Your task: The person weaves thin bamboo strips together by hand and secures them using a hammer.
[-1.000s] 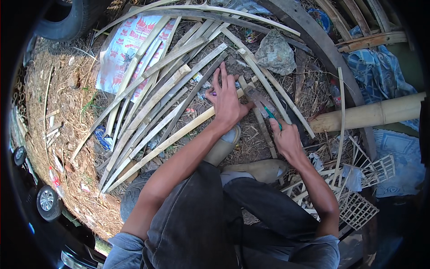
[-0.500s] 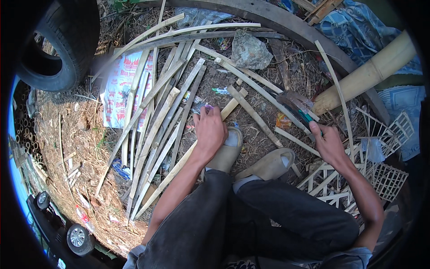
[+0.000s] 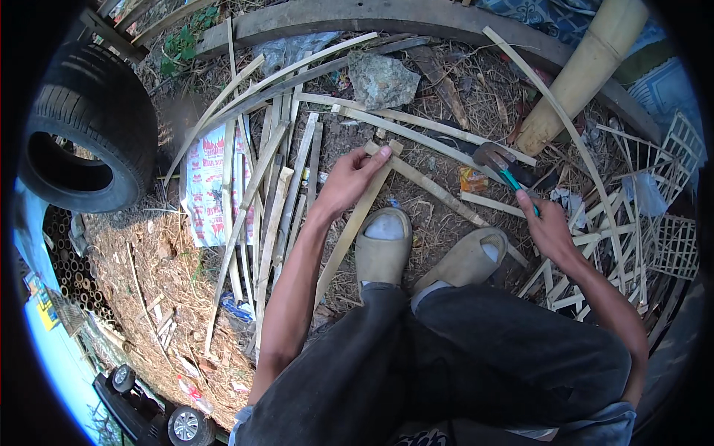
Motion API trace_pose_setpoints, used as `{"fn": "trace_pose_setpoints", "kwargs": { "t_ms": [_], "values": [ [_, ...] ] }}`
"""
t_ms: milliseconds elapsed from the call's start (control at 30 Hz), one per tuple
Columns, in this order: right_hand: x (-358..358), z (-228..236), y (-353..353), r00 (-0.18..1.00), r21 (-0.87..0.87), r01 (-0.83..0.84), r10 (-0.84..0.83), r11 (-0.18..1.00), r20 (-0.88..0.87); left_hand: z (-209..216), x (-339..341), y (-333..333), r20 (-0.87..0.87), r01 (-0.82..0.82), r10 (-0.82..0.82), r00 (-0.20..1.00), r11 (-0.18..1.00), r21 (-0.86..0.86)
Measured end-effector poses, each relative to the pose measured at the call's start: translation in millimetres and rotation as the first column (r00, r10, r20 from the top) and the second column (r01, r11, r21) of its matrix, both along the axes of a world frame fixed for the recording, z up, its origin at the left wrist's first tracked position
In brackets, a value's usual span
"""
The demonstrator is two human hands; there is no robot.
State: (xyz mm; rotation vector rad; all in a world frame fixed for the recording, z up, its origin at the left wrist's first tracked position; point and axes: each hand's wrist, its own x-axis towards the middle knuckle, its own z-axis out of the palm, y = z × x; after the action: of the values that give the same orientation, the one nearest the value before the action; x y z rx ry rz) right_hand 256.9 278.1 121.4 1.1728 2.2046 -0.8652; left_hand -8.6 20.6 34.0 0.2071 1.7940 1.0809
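Observation:
My left hand [image 3: 348, 182] is closed on the end of a bamboo strip [image 3: 355, 229], its thumb pressed where this strip crosses another bamboo strip [image 3: 439, 187]. The two strips meet at an angle in front of my feet. In my right hand [image 3: 549, 229] is a hammer [image 3: 509, 177] with a teal handle, gripped low. Its dark metal head is raised to the right of the joined strips, apart from them. Whether a nail sits at the crossing is hidden by the thumb.
Several loose bamboo strips [image 3: 256, 175] lie to the left, partly over a printed white sack [image 3: 210, 178]. A grey rock [image 3: 383, 80] and a thick bamboo pole [image 3: 580, 82] are farther off. Slatted bamboo frames [image 3: 673, 245] stand at right; a tire [image 3: 93, 130] is at left.
My left hand has shifted from beside the strip to its crossing end, thumb on top. The hammer has come up, its head now turned and clearer. The view has shifted slightly.

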Motion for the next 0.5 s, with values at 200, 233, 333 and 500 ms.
{"fn": "trace_pose_setpoints", "kwargs": {
  "t_ms": [200,233,333,500],
  "values": [
    [-8,1,-5,1.000,-0.041,0.006,-0.006,0.999,0.002,-16,13,-1,0.067,-0.043,0.041,0.997,0.999,0.026],
    [-6,0,-6,0.998,-0.031,-0.001,-0.001,1.000,-0.064,-16,12,-1,0.070,-0.097,0.094,0.993,0.994,0.050],
    [-4,2,-6,0.993,-0.013,-0.026,0.024,1.000,-0.117,-3,5,1,0.053,-0.146,0.143,0.988,0.988,0.049],
    [6,-2,-14,0.998,-0.004,-0.054,0.054,0.999,-0.044,3,19,-13,0.133,-0.193,0.174,0.976,0.971,0.143]
  ]
}}
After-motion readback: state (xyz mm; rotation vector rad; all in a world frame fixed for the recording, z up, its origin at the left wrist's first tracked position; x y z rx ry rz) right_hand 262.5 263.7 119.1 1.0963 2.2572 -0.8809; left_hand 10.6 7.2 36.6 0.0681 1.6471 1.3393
